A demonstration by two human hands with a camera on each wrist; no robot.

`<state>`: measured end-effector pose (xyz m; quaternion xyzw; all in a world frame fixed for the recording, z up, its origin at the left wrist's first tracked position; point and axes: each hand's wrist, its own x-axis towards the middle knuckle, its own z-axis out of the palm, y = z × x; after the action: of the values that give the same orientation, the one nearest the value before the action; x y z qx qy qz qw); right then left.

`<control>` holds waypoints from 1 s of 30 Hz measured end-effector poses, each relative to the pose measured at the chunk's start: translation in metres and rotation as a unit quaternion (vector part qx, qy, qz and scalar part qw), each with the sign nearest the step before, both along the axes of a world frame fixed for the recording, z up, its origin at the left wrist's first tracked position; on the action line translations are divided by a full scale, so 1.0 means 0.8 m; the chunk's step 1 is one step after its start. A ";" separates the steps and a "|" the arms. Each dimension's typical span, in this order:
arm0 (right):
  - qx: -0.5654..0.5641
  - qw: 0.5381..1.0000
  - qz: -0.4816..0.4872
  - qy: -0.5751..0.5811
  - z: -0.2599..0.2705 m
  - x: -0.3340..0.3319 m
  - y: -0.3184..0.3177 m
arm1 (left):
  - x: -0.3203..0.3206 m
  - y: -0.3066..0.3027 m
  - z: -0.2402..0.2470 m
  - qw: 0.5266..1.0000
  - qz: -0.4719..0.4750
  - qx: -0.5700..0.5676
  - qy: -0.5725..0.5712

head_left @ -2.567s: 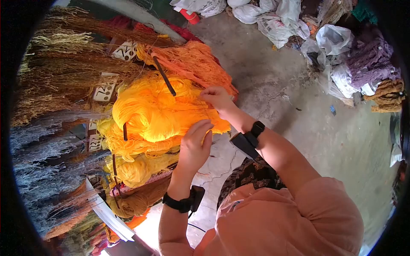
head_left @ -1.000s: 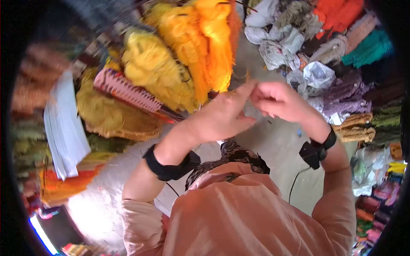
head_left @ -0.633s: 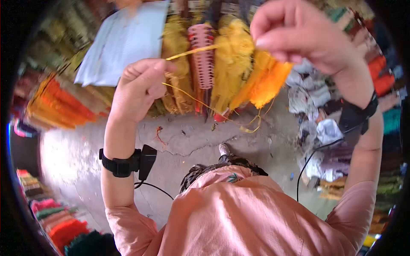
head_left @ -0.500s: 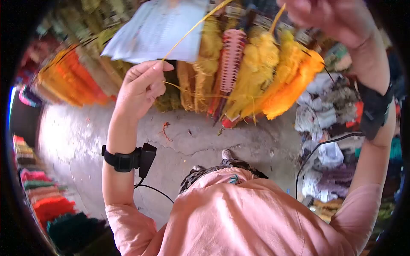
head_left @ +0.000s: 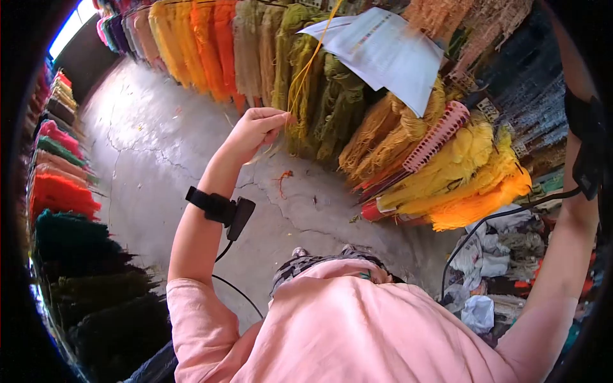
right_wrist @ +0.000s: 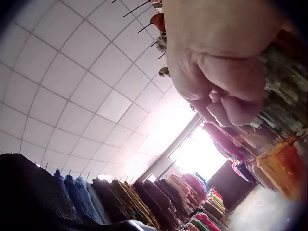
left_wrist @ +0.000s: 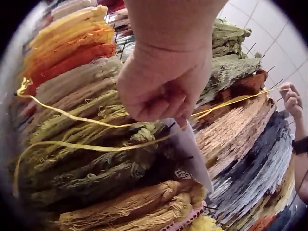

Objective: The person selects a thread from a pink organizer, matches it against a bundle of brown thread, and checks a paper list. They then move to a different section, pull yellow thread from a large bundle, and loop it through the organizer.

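Note:
Yellow yarn strands (head_left: 309,64) run upward from my left hand (head_left: 258,131), whose fingertips pinch them. The left wrist view shows the yarn (left_wrist: 236,100) drawn taut between my left hand (left_wrist: 166,86) and my right hand (left_wrist: 291,100), which pinches the far end. Loose yarn tails (left_wrist: 86,145) trail off on the other side of the left hand. Beyond the head view's edge lies the right hand, with only its arm (head_left: 562,249) in sight. Curled fingers of the right hand (right_wrist: 216,72) appear in the right wrist view.
Printed paper sheets (head_left: 383,54) hang by olive skeins (head_left: 303,83). A pink perforated strip (head_left: 437,137) lies against yellow skeins (head_left: 440,166). White bags (head_left: 479,313) sit on the floor at right; dark skeins (head_left: 70,249) line the left. Concrete floor (head_left: 159,147) lies between.
The view has turned from the orange-yellow skeins toward the left. My hands came away with yellow yarn and spread apart, the right hand rising out of the head view.

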<state>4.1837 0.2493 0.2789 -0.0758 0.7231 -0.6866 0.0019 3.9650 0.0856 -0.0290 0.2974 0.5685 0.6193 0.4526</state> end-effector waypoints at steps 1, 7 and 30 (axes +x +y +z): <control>-0.006 1.000 0.004 0.002 -0.002 -0.003 -0.003 | -0.006 -0.003 -0.006 1.000 0.004 -0.011 0.005; -0.032 0.999 0.009 0.021 -0.011 0.003 -0.011 | -0.010 -0.004 -0.014 0.998 -0.024 -0.040 0.037; -0.084 0.799 -0.595 -0.009 -0.338 0.242 0.087 | 0.247 0.216 -0.066 0.913 -0.328 0.059 0.234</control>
<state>4.3770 0.3191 0.0083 0.3760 0.5655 -0.6110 -0.4069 4.1629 0.2586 -0.0820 0.6295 0.4913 0.3810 0.4660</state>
